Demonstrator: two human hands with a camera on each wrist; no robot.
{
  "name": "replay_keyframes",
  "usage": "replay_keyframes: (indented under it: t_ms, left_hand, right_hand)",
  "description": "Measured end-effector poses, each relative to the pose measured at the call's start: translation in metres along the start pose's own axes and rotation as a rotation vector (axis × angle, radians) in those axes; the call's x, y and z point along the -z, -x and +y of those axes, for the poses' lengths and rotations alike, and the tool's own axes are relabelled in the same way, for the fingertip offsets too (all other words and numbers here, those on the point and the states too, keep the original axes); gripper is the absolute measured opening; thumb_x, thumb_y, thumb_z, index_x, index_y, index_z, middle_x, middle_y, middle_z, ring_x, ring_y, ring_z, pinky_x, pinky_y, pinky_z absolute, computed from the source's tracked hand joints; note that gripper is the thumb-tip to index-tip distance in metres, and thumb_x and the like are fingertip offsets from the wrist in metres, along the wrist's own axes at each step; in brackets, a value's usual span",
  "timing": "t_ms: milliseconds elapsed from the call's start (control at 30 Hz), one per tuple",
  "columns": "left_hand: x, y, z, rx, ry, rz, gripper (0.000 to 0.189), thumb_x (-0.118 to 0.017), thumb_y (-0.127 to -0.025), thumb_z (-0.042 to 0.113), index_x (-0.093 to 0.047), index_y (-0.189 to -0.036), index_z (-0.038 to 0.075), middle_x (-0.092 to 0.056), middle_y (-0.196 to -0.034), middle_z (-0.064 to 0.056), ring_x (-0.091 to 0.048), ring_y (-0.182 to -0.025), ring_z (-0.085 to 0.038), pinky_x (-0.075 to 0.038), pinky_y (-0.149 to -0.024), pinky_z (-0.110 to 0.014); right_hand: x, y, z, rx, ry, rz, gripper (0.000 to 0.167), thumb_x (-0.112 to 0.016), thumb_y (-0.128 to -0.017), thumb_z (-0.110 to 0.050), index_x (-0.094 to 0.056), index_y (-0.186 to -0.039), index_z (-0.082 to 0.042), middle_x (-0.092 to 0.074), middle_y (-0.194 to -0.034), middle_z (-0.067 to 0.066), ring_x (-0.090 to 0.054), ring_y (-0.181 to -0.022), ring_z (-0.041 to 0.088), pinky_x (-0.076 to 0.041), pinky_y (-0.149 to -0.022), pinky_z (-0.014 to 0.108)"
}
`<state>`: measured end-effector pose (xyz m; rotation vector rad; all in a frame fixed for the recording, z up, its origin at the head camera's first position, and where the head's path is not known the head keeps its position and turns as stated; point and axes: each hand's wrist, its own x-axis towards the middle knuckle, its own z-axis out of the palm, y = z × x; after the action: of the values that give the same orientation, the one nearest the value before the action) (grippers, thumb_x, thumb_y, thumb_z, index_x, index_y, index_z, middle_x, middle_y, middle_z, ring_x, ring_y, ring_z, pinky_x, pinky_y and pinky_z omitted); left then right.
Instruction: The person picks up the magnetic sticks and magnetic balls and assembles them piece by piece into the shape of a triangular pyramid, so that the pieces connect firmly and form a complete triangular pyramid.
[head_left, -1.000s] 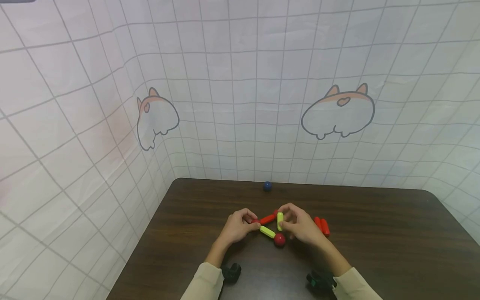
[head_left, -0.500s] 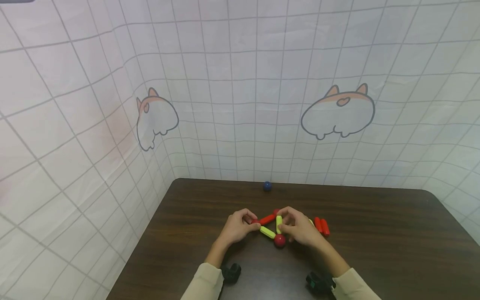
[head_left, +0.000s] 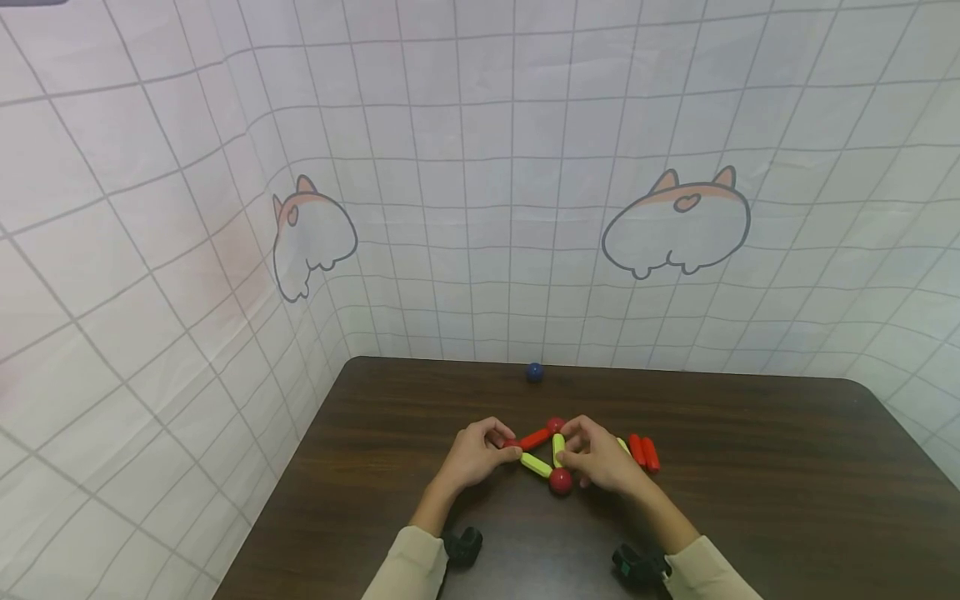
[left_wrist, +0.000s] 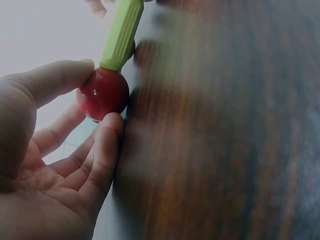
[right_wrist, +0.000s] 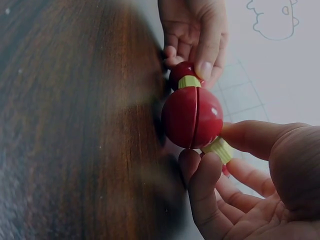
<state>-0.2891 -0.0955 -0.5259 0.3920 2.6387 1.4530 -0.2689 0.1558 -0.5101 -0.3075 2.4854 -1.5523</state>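
Note:
On the dark table, a red rod [head_left: 535, 440], two yellow-green rods and red balls form a triangle. My left hand [head_left: 480, 452] pinches the left corner's red ball [left_wrist: 104, 94] between thumb and fingers; one yellow-green rod [left_wrist: 121, 37] meets that ball. The right hand [head_left: 600, 454] pinches the other yellow-green rod [head_left: 558, 450] on the triangle's right side. That rod's near end meets the near red ball [head_left: 560, 481], which has a groove in the right wrist view. Its far end lies close to the far red ball [head_left: 555, 426]; fingers partly hide whether they touch.
Two loose red rods [head_left: 649, 455] lie right of the right hand, with a yellow-green piece [head_left: 623, 445] half hidden beside them. A blue ball [head_left: 534, 372] sits near the table's back edge. Black devices [head_left: 462, 547] sit at both wrists. A gridded cloth hangs behind.
My right hand has brought its yellow-green rod slightly nearer to me, up to the near red ball. The far red ball shows more fully now. The left hand stays in place.

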Motion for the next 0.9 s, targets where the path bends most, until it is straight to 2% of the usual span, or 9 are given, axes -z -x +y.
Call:
replay_keyframes:
  t_ms: [900]
  left_hand:
    - [0.0012,0.0007,0.0013,-0.013,0.007,-0.018,0.020,-0.082,-0.086,0.029,-0.073,-0.100,0.018,-0.066,-0.087,0.001,-0.058,-0.072,-0.013,-0.047,-0.063,-0.028]
  right_hand:
    - [0.0010,-0.0006,0.0032,-0.046,0.028,0.028,0.039,-0.077,-0.089,-0.012,-0.057,-0.120,-0.002,-0.069,-0.097,0.010,-0.060,-0.067,0.017,-0.052,-0.056,0.034]
